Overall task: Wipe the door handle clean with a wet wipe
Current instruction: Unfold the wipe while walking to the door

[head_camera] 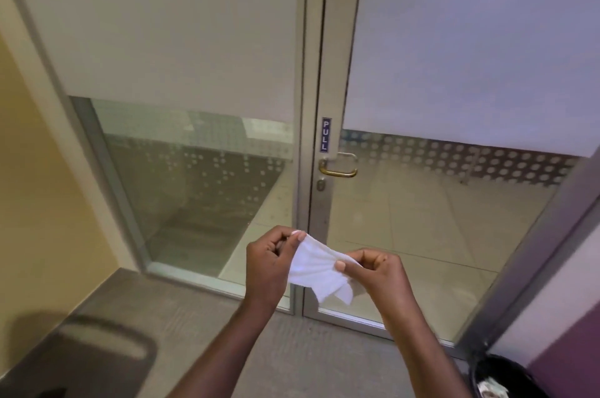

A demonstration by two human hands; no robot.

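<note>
A brass lever door handle [338, 171] sticks out from the metal frame of a glass door [422, 219], under a blue PULL sticker [325, 134] and above a keyhole [320, 185]. Well below the handle I hold a white wet wipe [316, 271] stretched between both hands. My left hand [268, 262] pinches its upper left corner. My right hand [380, 271] pinches its right edge with thumb and fingers. The wipe's lower corners hang loose. Neither hand touches the door.
A fixed glass panel [194, 186] stands left of the door, beside a yellow wall [29, 202]. A blurred grey mat [97, 352] lies on the floor at lower left. A black bin [506, 378] with paper inside sits at lower right by a purple wall.
</note>
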